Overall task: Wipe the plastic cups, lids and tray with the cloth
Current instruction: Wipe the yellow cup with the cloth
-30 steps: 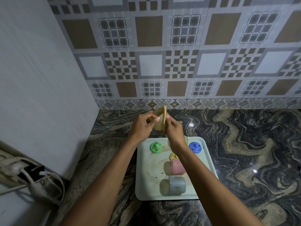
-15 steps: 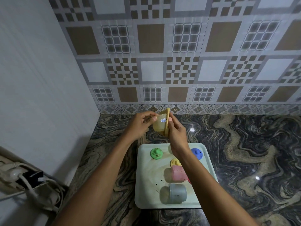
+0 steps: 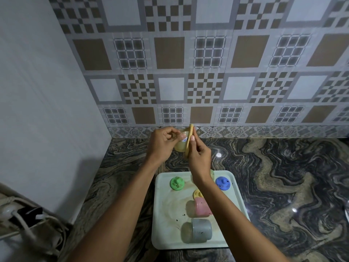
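My left hand (image 3: 162, 144) holds a translucent yellow cup (image 3: 180, 145) on its side above the counter, behind the tray. My right hand (image 3: 198, 155) pinches a thin yellow lid (image 3: 189, 139) edge-on against the cup's mouth. Below lies the pale tray (image 3: 164, 220) with dark specks on it. On it sit a green lid (image 3: 176, 183), a blue lid (image 3: 222, 183) and a yellow lid (image 3: 197, 193), partly behind my right forearm. A pink cup (image 3: 201, 207) and a grey cup (image 3: 201, 230) lie on their sides. No cloth is in sight.
The dark marbled counter (image 3: 283, 186) runs right of the tray. A patterned tile wall (image 3: 188, 72) stands behind and a plain white wall (image 3: 37, 110) on the left. Cables and a plug strip (image 3: 22, 218) lie at the lower left.
Both hands have kept the yellow cup and lid raised behind the tray. The lid has turned from slanted to edge-on against the cup. The things on the tray have stayed put.
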